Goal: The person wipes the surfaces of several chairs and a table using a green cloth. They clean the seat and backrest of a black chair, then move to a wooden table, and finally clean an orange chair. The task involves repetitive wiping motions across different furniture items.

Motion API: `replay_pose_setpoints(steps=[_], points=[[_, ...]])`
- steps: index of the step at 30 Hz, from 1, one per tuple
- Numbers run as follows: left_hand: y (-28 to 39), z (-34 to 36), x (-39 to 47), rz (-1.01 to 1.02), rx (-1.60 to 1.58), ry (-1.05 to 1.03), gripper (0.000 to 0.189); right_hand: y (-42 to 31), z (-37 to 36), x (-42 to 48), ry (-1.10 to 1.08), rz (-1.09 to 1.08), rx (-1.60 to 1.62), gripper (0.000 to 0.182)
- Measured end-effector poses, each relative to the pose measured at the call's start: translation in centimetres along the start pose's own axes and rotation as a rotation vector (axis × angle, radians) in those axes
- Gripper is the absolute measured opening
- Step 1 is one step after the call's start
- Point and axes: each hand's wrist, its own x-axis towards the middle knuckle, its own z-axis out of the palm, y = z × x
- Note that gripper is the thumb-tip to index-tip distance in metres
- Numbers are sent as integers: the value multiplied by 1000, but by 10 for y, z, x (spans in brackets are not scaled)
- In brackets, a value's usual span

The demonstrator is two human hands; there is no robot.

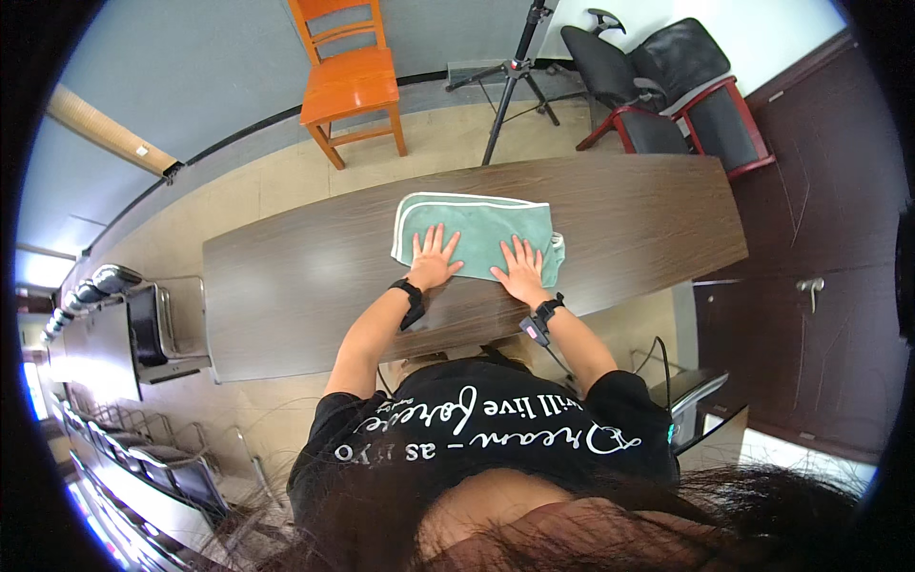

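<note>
A green cloth with white edging (pixel 479 222), folded into a rough rectangle, lies on the dark wood-grain table (pixel 286 286). My left hand (pixel 432 259) rests palm down with fingers spread on the cloth's lower left part. Palm down as well, my right hand (pixel 521 270) presses on its lower right part, fingers spread. Neither hand grips the fabric. At the cloth's right end, a bunched corner sticks out past the top fold. Each wrist wears a black strap, and the right one carries a small device with a cable.
Beyond the table stand an orange wooden chair (pixel 350 86), a black tripod (pixel 516 68) and black armchairs with red wooden frames (pixel 725 125). A dark cabinet with a handle (pixel 811 286) is at the right. Rows of chairs and tables fill the left side.
</note>
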Motion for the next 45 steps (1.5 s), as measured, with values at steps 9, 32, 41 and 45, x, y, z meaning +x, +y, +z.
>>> replay_pose_setpoints(steps=[9, 32, 41, 45], points=[[153, 7, 67, -43, -53, -44, 69, 154, -52, -22, -19, -28, -68, 67], [404, 7, 197, 223, 162, -88, 70, 408, -128, -106, 181, 35, -41, 66], [589, 27, 285, 279, 105, -79, 76, 594, -175, -139, 143, 193, -78, 62], [624, 10, 305, 359, 229, -51, 85, 637, -181, -139, 112, 275, -47, 61]])
